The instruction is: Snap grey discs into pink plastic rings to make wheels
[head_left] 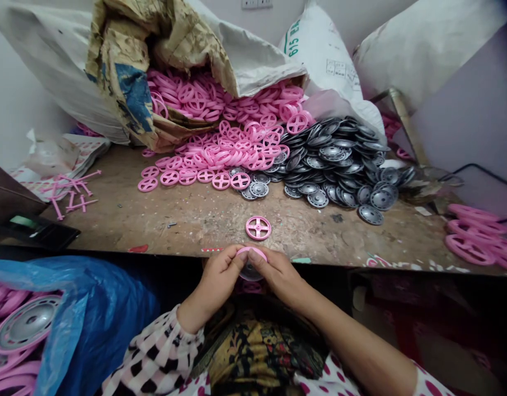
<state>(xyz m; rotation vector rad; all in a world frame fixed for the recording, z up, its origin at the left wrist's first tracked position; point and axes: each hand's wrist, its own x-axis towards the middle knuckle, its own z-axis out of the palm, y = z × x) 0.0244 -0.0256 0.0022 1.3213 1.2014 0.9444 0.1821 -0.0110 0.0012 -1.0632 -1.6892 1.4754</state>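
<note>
I had the table (175,220) ahead: a torn sack (163,33) lay at the back, spoked wheels (232,148) spilling forward from it, domed discs (340,159) heaped touching them on the right. A lone wheel (258,227) sat just beyond the left hand (218,275) and right hand (278,272) (meeting at the near edge around a held wheel (250,254)). Sprue bits (70,192) lay far left.

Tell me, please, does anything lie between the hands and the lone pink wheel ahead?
Nothing visible: only tabletop separates the left hand and right hand from the lone pink wheel; both hold another wheel.
</note>
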